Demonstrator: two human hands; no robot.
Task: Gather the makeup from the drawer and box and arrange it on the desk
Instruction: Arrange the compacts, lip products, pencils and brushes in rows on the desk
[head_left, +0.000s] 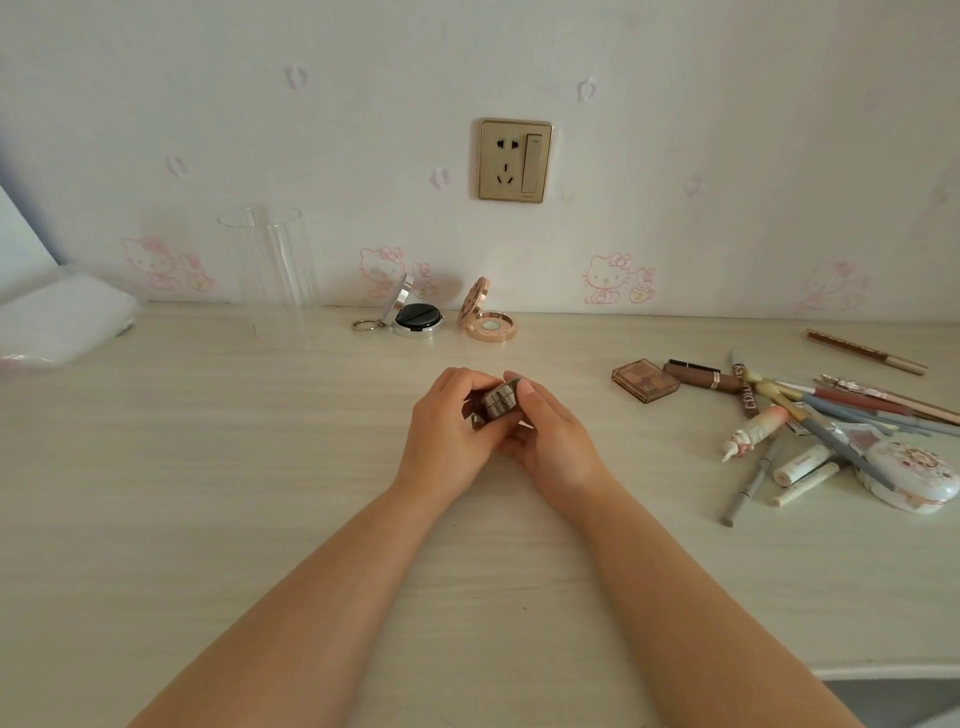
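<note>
Both hands meet over the middle of the pale wooden desk (208, 493). My left hand (447, 426) and my right hand (550, 441) together grip a small silver compact (501, 402), held just above the desktop. Two open compacts stand against the wall: a silver one with a black insert and key ring (415, 317) and a rose-gold one (491, 325). At the right lies a heap of makeup: a brown eyeshadow palette (645, 382), a brown lipstick (701, 378), several pencils and brushes (852, 408), a cream tube (753, 431), and a floral white case (911, 478).
A clear acrylic cylinder holder (270, 265) stands at the back left. A white plastic-wrapped package (62, 322) lies at the far left. A gold wall socket (514, 160) sits above the desk. One long pencil (865, 352) lies apart at the far right.
</note>
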